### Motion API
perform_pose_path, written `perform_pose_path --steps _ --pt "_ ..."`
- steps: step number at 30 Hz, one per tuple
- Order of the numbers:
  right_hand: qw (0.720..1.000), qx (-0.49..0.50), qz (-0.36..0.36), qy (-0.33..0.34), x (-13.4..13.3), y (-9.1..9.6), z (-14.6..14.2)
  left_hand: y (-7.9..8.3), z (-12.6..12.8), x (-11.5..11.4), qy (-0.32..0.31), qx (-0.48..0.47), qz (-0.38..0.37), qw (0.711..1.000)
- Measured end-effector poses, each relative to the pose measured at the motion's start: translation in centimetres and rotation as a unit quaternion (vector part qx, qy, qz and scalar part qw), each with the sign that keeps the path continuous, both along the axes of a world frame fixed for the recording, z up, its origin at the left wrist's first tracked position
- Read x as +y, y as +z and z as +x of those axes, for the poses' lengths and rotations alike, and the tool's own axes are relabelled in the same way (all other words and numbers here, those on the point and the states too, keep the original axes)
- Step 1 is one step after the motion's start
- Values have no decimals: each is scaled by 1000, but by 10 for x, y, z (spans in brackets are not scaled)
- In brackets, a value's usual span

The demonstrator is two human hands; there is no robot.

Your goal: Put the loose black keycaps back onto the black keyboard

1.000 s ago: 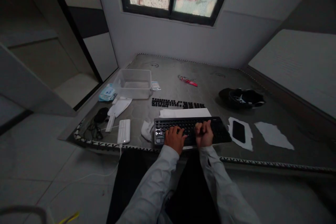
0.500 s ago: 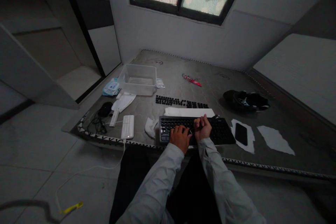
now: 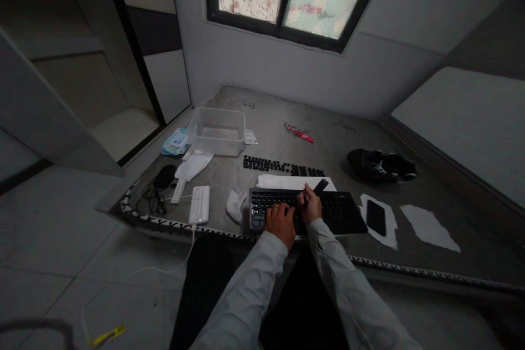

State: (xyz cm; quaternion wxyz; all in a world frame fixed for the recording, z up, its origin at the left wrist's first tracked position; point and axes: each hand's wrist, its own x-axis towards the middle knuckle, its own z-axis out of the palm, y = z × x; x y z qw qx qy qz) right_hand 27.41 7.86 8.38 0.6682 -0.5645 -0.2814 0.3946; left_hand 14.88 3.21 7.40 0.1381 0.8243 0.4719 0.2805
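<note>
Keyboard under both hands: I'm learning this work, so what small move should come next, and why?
Perhaps ease the slim dark tool gently between two keys: the right hand grips it over the keyboard, the left hand rests there too, and black keycaps lie beyond.

Right hand point(image 3: 309, 205) holds slim black object point(image 3: 320, 186) over keyboard point(image 3: 344, 213); left hand point(image 3: 280, 223) on keyboard.

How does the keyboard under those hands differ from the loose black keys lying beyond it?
The keyboard has one dark body; the loose keys lie as separate pieces on the grey surface.
The keyboard is larger; the loose keys cover a smaller patch.
The left hand and right hand are at the keyboard; neither is at the loose keys.
Both are black and show keys in rows.
</note>
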Motion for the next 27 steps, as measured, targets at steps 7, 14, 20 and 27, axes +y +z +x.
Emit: perform_pose_path --steps 7,14,20,27 --pt "995 -61 45 61 1 -1 -4 -4 1 1 5 -13 -9 1000" --pt "998 28 48 25 2 1 -12 -3 1 0 26 -30 -14 999" --pt "996 0 63 65 -5 -10 -10 -3 0 0 17 -20 -24 999" --pt "992 0 119 28 -16 -21 -12 -4 3 4 55 -58 -44 996"
